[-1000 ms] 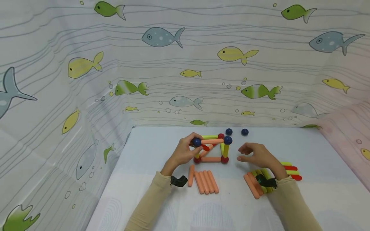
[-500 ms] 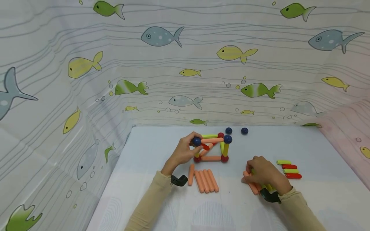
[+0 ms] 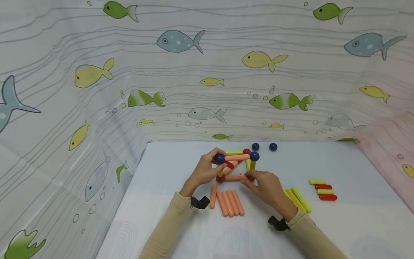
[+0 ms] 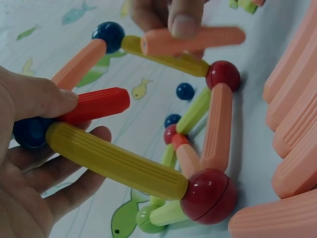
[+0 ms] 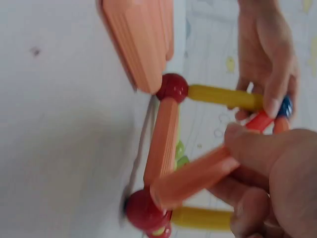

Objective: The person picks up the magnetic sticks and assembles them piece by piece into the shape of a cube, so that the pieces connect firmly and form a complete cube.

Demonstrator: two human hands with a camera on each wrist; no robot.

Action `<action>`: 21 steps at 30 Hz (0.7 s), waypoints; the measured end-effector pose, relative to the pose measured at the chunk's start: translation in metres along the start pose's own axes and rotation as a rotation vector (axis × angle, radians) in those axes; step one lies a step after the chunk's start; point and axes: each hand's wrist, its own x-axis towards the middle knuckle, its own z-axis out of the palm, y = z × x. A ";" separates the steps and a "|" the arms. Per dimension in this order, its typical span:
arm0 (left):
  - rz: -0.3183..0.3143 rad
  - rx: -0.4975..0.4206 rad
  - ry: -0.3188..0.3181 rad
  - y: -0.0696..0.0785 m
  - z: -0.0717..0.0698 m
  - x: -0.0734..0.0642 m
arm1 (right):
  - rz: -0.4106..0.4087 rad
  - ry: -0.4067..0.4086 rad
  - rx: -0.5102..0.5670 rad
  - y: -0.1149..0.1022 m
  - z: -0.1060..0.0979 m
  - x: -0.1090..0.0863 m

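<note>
Our right hand (image 3: 266, 185) has brought a pinched, ribbed orange plastic rod (image 4: 215, 40) to the multicoloured ball-and-rod frame (image 3: 237, 157). Our left hand (image 3: 205, 168) grips its glossy blue ball (image 3: 220, 159); both now engage one assembly.

A pale table (image 3: 310, 162) bears rods (image 3: 228, 203), blue balls (image 3: 273, 146) and a frame (image 3: 237, 157).

Access to the frame (image 3: 237, 157) is obstructed at left by the left hand (image 3: 207, 167) and at near right by the right hand (image 3: 266, 186); passage is afforded between the loose blue balls (image 3: 273, 146) and short rods (image 3: 325, 191).
</note>
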 end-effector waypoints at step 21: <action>-0.003 -0.010 0.016 -0.001 0.000 0.000 | -0.004 0.179 -0.009 -0.024 0.041 0.022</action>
